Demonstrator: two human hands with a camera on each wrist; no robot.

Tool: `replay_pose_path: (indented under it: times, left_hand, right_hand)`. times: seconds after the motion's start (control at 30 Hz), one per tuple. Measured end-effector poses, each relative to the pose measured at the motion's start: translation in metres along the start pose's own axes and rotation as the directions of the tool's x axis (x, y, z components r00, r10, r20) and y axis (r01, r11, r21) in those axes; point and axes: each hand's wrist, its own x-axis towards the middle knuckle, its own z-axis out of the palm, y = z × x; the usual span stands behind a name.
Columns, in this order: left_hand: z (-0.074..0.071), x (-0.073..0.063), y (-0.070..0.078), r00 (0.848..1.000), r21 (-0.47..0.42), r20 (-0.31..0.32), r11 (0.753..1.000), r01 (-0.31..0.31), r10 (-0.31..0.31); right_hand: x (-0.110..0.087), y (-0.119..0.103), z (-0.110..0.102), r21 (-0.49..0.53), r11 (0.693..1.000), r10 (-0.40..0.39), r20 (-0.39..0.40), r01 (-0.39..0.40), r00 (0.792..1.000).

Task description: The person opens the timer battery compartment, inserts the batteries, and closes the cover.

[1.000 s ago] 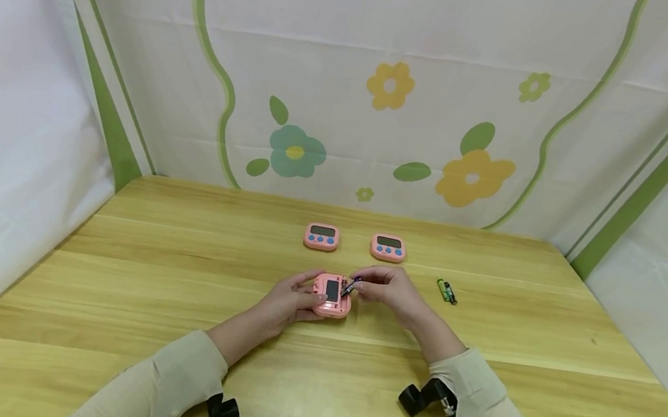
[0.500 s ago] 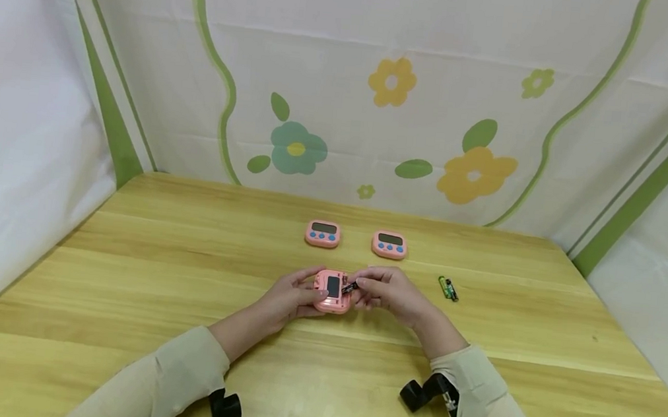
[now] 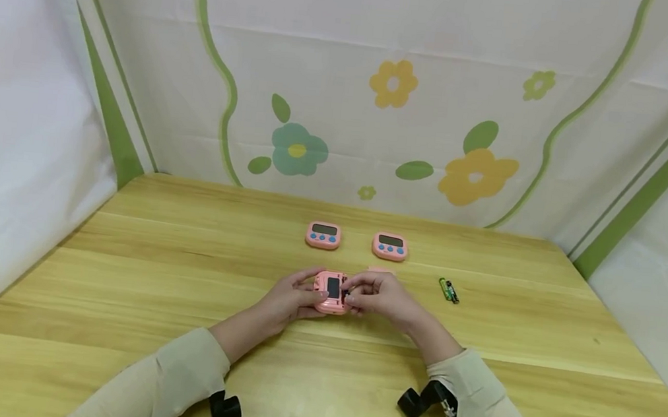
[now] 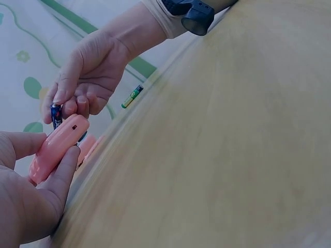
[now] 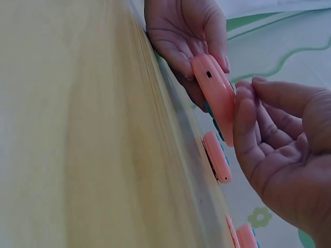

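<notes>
In the head view a pink digital timer is held back side up, its battery compartment uncovered. My left hand grips it by the left side, thumb on the back and fingers beneath. My right hand is at the compartment on the timer's right side. Between its thumb and fingers it pinches a dark battery, which stands up at the timer's edge in the left wrist view. Fingers hide most of that battery in the head view, and the right wrist view does not show it.
Two more pink timers, a left one and a right one, lie face up farther back. A flat pink piece lies just beyond my right hand. To the right, a pair of small batteries lies on the wooden table.
The battery, earlier slanting out of the compartment, now sits lower and is mostly covered by my right fingers. My right hand has shifted slightly left and lower; the left hand keeps its hold.
</notes>
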Motion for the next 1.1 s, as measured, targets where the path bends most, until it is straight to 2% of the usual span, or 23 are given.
replay_pose_path:
  times: [0.27,0.43,0.57,0.77,1.1]
  left_hand:
    - [-0.0017,-0.0007,0.0007,1.000,-0.020,0.004,1.000,0.004,-0.004]
    - [-0.0018,-0.0010,0.0007,1.000,-0.015,-0.001,1.000,0.002,-0.002]
    - [-0.0016,-0.0007,0.0004,1.000,-0.005,0.005,1.000,0.000,0.000]
    - [-0.0012,0.0006,-0.0006,1.000,-0.011,0.016,1.000,0.003,-0.003]
    - [-0.0017,0.0000,0.0000,1.000,0.007,0.025,1.000,-0.004,0.004]
  right_hand:
    - [0.0028,0.0004,0.0027,-0.228,0.972,-0.068,-0.068,0.050,0.995]
    - [0.0026,-0.0005,0.0015,-0.294,0.956,-0.009,-0.089,-0.018,0.996]
    - [0.0012,-0.0002,0.0000,-0.239,0.969,0.047,-0.064,-0.061,0.997]
    - [0.0012,0.0024,-0.0024,-0.111,0.991,0.071,-0.015,-0.072,0.997]
    - [0.0027,0.0069,-0.0033,0.062,0.990,0.120,0.045,-0.123,0.992]
